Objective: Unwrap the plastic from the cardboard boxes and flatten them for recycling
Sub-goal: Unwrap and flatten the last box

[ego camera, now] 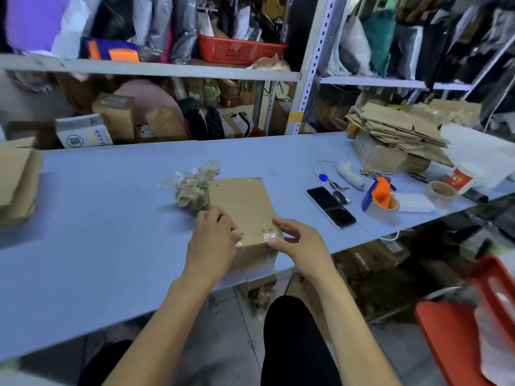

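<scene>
Both curled hands, left (214, 232) and right (298, 240), grip the cardboard box (242, 201).

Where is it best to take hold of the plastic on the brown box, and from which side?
Probably at the near right corner of the box, where loose clear plastic bunches under the right hand. Come from the near edge, while the left hand steadies the near left side.

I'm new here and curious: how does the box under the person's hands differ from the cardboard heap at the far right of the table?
The box is still a closed block with shiny plastic on its near end; the cardboard heap is flattened sheets, stacked unevenly. The box lies alone on the table, with the left hand and right hand on its near end; nobody touches the heap. Both are brown cardboard.
</scene>
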